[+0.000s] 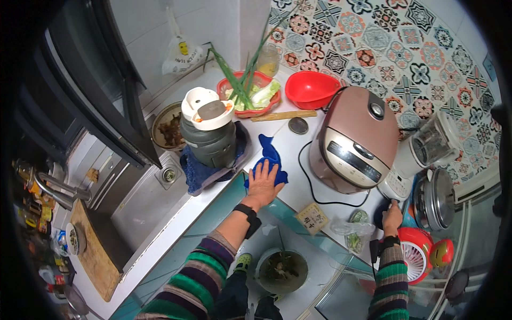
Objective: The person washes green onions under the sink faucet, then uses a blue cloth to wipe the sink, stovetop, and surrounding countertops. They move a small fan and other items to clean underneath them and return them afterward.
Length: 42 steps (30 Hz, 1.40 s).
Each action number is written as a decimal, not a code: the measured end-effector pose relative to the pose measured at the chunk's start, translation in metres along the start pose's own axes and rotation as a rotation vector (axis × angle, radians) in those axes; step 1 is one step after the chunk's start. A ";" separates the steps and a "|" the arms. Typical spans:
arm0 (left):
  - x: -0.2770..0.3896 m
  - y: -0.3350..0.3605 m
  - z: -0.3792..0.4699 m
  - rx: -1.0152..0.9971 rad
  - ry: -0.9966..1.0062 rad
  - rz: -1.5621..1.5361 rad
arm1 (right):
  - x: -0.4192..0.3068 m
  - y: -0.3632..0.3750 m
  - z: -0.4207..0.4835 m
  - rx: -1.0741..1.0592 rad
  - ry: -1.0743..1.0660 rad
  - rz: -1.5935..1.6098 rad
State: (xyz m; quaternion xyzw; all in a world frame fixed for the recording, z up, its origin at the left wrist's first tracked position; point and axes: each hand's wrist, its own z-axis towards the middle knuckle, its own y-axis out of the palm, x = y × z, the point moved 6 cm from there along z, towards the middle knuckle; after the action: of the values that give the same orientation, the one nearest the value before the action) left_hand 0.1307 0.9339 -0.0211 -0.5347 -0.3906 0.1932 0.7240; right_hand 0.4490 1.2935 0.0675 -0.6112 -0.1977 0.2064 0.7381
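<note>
My left hand [264, 180] lies palm down, fingers spread, on a crumpled blue cloth [267, 154] at the edge of the white countertop [294, 154]. Over on the right, my right hand [392, 219] reaches to a dark round object [380, 214], mostly hidden beside the base of a blender [396, 186]. Whether its fingers grip that object is unclear. Between the hands stands a pink rice cooker [356, 140], its black cord [310, 188] curling along the counter. A small yellow packet [312, 218] with writing and greens in a plastic bag [355, 230] lie near the front edge.
A dark green container with a white top [208, 140] stands on a blue towel [192, 172] beside the sink [144, 200]. Behind are a vegetable basket [264, 108], a red basin [310, 90], chopsticks [284, 116] and a round lid [298, 125]. A bucket [282, 288] of murky water stands below, near my feet.
</note>
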 end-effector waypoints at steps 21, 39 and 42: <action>-0.023 -0.342 -0.042 0.817 0.050 -0.073 | -0.116 -0.296 -0.218 -0.030 -0.527 0.261; -0.088 -0.320 0.047 0.410 0.020 -1.138 | -0.181 -0.314 -0.240 -0.149 -0.647 0.431; -0.089 -0.324 0.040 0.572 0.031 -0.747 | -0.195 -0.325 -0.229 -0.219 -0.658 0.455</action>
State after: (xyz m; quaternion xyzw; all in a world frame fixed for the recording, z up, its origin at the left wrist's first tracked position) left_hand 0.0001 0.7818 0.2517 -0.1393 -0.4765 0.0115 0.8680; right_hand 0.4310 0.9450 0.3395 -0.6155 -0.3037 0.5265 0.5017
